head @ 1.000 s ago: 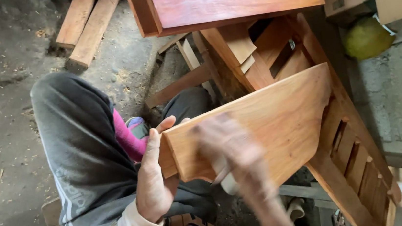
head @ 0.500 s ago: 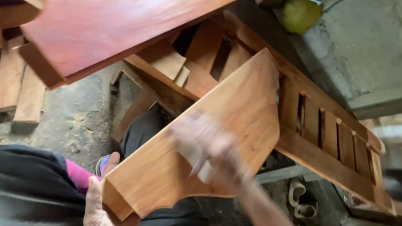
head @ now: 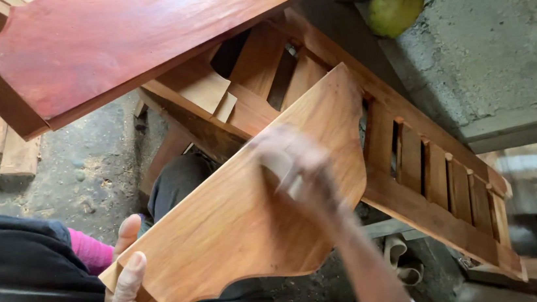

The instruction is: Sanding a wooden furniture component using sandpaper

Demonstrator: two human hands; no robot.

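Observation:
A curved-edged wooden panel slants across my lap. My left hand grips its lower left end, thumb on the face and fingers behind. My right hand, blurred with motion, presses a pale folded piece that looks like sandpaper flat against the upper middle of the panel's face.
A reddish stained board lies above at the top left. A slatted wooden frame runs diagonally under the panel to the lower right. Wood planks lie on the dirt floor at left. A green round object sits by cardboard boxes.
My right hand has slid up the panel's face from its lower middle toward its upper end. The view has shifted so the panel and my left hand sit lower and further left.

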